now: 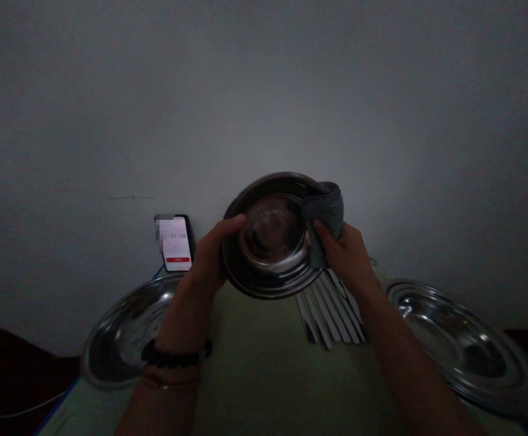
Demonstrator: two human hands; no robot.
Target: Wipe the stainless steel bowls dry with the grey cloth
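Head view, dim and slightly blurred: both forearms are cut off by the lower edge, the left forearm [180, 321] wearing a dark beaded bracelet [175, 358] and a thin reddish band [173, 385]. Beneath them lies the desk [255, 375], its covering dull green with a blue edge at the left. A shiny metal basin [105, 357] at the left is partly covered by that forearm; the right forearm [404, 357] hides part of another wide-rimmed metal basin [455, 348], and how many are stacked there is hard to tell.

Above the desk, the left hand [209, 251] clasps the left rim of a round metal bowl [273, 233], thumb on the near face, other fingers mostly hidden behind. The bowl is tilted up toward the camera, with a stepped ring around a smeary, disc-shaped centre. At its right edge the right hand [343, 245] grips a coarse-woven grey cloth [325, 212], folded against the rim.

Below and behind, flat, slim metal utensils [332, 312] fan out; their upper ends are hidden, so their kind is uncertain. Farther left, a phone [177, 242] leans near the wall [264, 91], its lit screen partly pixelated. The wall is plain, matte grey, with one faint horizontal mark [131, 197].
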